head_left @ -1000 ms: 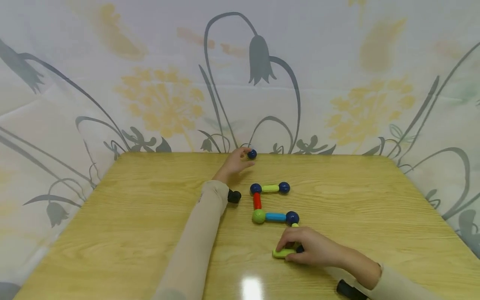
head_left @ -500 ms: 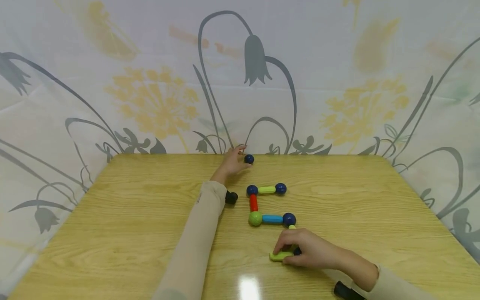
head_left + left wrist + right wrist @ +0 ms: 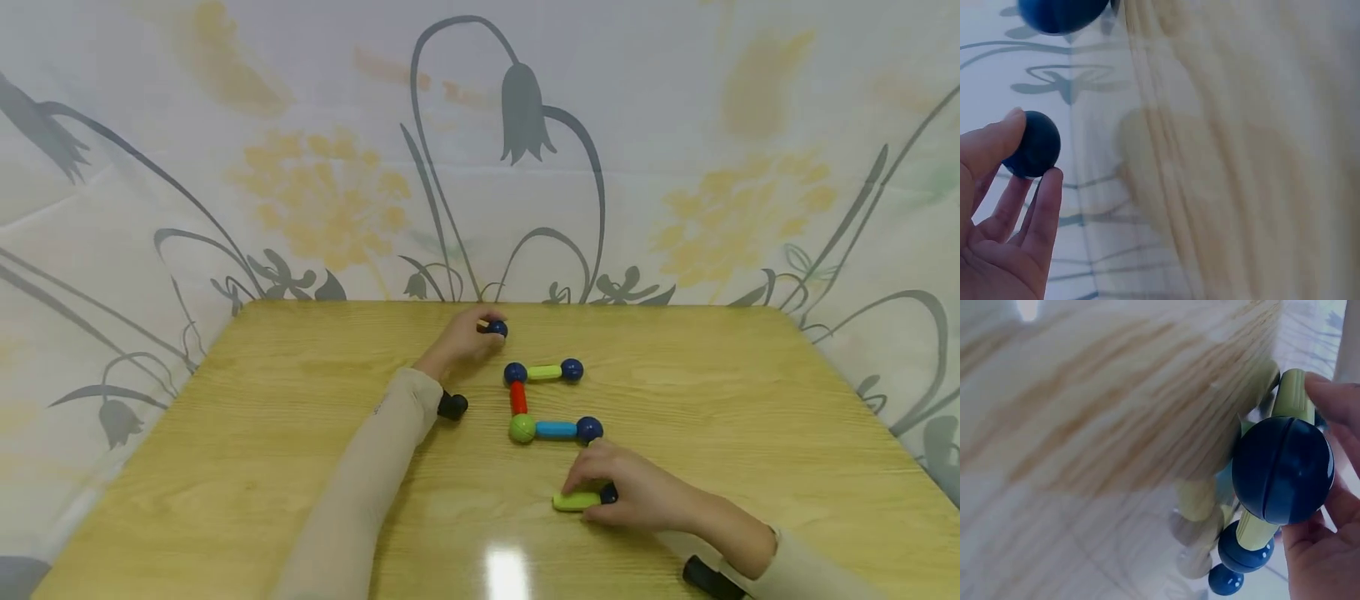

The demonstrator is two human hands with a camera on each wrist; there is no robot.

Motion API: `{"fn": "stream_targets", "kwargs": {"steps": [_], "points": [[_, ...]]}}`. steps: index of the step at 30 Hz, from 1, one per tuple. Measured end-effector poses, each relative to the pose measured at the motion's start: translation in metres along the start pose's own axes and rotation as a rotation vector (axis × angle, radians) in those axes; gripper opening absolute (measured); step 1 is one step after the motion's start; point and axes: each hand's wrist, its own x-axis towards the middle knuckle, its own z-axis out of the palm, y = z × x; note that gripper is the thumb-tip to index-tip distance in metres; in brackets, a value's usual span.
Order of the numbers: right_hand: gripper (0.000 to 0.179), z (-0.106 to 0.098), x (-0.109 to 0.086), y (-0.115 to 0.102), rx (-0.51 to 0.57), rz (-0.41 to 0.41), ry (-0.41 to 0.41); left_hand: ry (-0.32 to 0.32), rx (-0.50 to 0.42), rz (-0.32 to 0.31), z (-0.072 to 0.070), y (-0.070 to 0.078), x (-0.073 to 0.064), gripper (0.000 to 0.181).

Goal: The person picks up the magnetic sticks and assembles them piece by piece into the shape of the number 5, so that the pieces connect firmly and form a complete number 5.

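Near the table's far edge my left hand pinches a loose dark blue ball; the left wrist view shows this ball between thumb and fingertips. At the near end of a zigzag of magnetic sticks and balls, my right hand grips a yellow-green stick joined to a dark blue ball. The rest of the zigzag has a blue stick, a green ball, a red stick and another yellow-green stick. The right hand partly hides the near joint.
Everything lies on a wooden table, with a flower-printed cloth behind its far edge. Dark wrist cameras are worn at both sleeves. A bright reflection lies at the table's front.
The left thumb and fingers have closed on the loose blue ball, which has come slightly nearer. The right hand keeps its grip, almost still.
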Motion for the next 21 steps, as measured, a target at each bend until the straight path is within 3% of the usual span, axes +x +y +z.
{"fn": "stream_targets", "kwargs": {"steps": [8, 15, 21], "points": [[0.027, -0.005, -0.001, 0.001, -0.054, -0.013, -0.034, 0.081, -0.055, 0.009, -0.015, 0.005, -0.046, 0.037], [0.027, -0.004, 0.0, 0.004, -0.063, -0.072, -0.014, 0.06, -0.145, -0.014, -0.008, 0.009, -0.076, 0.036], [0.026, 0.001, 0.005, 0.004, -0.043, -0.079, -0.009, 0.021, -0.201, 0.013, 0.0, 0.017, -0.101, 0.034]]}}
